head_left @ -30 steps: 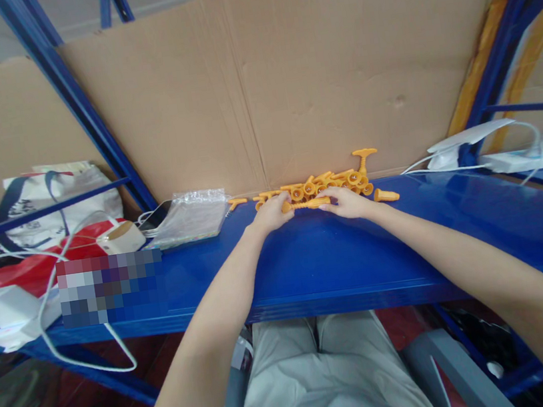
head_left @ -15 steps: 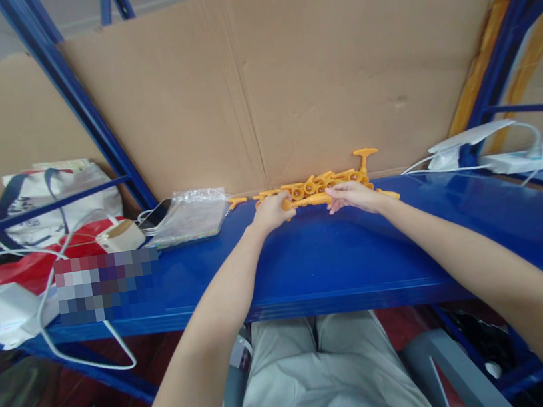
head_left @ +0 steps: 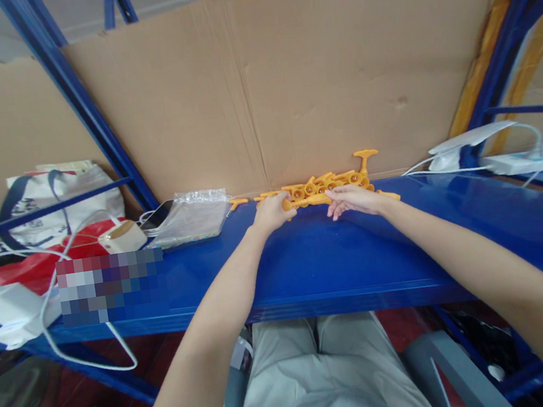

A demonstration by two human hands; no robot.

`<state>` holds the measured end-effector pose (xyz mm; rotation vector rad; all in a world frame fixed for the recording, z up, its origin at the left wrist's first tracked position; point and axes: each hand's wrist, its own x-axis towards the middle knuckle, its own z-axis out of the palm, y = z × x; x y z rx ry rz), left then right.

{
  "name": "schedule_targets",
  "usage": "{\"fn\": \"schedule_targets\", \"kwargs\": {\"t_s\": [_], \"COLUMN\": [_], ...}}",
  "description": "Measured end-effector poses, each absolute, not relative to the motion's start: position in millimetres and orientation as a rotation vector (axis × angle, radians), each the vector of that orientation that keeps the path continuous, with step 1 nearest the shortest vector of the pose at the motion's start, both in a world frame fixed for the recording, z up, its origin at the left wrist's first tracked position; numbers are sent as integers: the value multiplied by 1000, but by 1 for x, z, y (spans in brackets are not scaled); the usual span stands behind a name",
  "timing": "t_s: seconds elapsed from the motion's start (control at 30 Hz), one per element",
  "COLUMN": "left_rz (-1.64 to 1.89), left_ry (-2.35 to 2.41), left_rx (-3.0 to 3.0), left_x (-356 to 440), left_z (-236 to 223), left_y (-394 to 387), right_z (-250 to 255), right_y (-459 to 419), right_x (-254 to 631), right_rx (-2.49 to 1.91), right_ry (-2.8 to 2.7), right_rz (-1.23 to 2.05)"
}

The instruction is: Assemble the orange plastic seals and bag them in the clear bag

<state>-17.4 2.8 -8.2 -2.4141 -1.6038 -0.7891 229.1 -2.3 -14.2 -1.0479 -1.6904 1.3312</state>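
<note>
At the back of the blue shelf, my left hand (head_left: 273, 213) is closed on the left end of a yellow plastic piece (head_left: 315, 200), which has a slim body and a round end. The piece lies roughly level between my hands. My right hand (head_left: 354, 199) pinches its right end between thumb and index finger, with the other fingers loosely curled below. Just behind, several similar yellow plastic pieces (head_left: 333, 178) lie in a row, some showing round cup-like ends. One T-shaped yellow piece (head_left: 365, 160) stands upright at the right of the row. My fingers hide parts of the held piece.
A cardboard sheet (head_left: 304, 77) walls off the back of the blue shelf (head_left: 309, 259). To the left lie a clear plastic packet (head_left: 190, 218), a white charger (head_left: 124, 236), cables and a white bag (head_left: 68, 195). A power strip (head_left: 538, 159) is at the far right.
Both hands keep their hold on the yellow piece in nearly the same place. The lower fingers of my right hand have shifted slightly downward.
</note>
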Motion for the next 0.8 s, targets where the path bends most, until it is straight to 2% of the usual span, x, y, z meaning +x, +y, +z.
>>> {"fn": "schedule_targets", "kwargs": {"t_s": [0.3, 0.8], "left_rz": [-750, -838], "left_ry": [-1587, -1588], "left_rx": [-2430, -2386], "left_x": [-18, -18], "left_z": [-9, -10], "left_y": [4, 6], "right_z": [-13, -14], "right_y": [-4, 3], "right_x": [221, 237], "right_rx": [-1211, -1191], "right_ry": [-1653, -1786], "right_rz": [1265, 1211]}}
